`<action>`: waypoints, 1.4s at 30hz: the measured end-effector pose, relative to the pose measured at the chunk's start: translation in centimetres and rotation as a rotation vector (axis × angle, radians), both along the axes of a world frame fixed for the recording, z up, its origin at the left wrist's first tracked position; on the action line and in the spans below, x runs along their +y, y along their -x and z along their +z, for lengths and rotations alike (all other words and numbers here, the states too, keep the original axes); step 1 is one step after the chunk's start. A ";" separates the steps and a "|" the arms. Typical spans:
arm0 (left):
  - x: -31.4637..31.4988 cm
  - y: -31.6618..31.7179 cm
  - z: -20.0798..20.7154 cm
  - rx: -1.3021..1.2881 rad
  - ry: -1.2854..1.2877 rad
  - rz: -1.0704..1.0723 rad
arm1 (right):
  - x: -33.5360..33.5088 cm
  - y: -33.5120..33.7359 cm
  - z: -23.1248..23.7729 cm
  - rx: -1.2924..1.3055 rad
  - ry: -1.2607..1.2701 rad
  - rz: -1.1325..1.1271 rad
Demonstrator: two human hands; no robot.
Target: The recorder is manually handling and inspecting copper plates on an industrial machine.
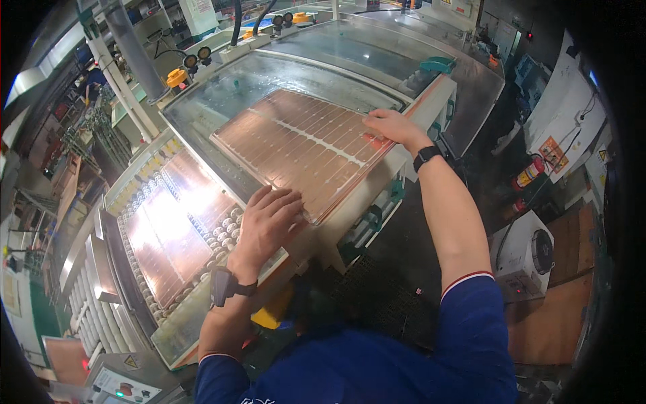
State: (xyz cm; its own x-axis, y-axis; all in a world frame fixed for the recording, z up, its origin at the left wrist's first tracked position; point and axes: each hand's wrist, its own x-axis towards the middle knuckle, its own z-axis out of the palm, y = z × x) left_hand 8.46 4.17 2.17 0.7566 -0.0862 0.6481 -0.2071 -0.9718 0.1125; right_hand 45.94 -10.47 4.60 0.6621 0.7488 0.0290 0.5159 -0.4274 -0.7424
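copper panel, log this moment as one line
copper panel: over clear cover; left hand: at panel's near corner; right hand: at panel's right corner; second panel: on rollers

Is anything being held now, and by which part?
The copper-coloured panel has the left hand at its near corner and the right hand at its right corner; whether either truly grips it cannot be told.

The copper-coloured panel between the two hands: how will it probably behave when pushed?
The panel seems fairly stiff, lying flat with straight edges. It may slide, since the clear cover beneath looks wet. It looks thin, so a corner could bend.
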 end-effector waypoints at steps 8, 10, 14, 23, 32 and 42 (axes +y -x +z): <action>-0.8 -0.3 1.6 0.040 0.021 -0.040 | 0.1 0.2 -0.7 0.025 -0.103 0.021; -0.5 -0.6 1.3 0.030 -0.010 -0.055 | 0.2 0.7 0.1 0.044 -0.052 0.048; -0.3 -1.4 1.2 -0.034 -0.085 -0.093 | 0.1 0.5 0.8 0.102 0.091 0.055; -0.5 -0.7 0.3 -0.098 -0.108 -0.045 | 0.7 0.2 -0.1 -0.159 0.064 -0.026; 1.0 1.6 2.0 -0.109 -0.057 -0.008 | 0.9 -1.7 -1.0 -0.018 0.068 0.134; 2.1 9.6 -5.2 -0.165 0.173 0.327 | 1.0 0.0 -0.8 -0.112 0.031 -0.006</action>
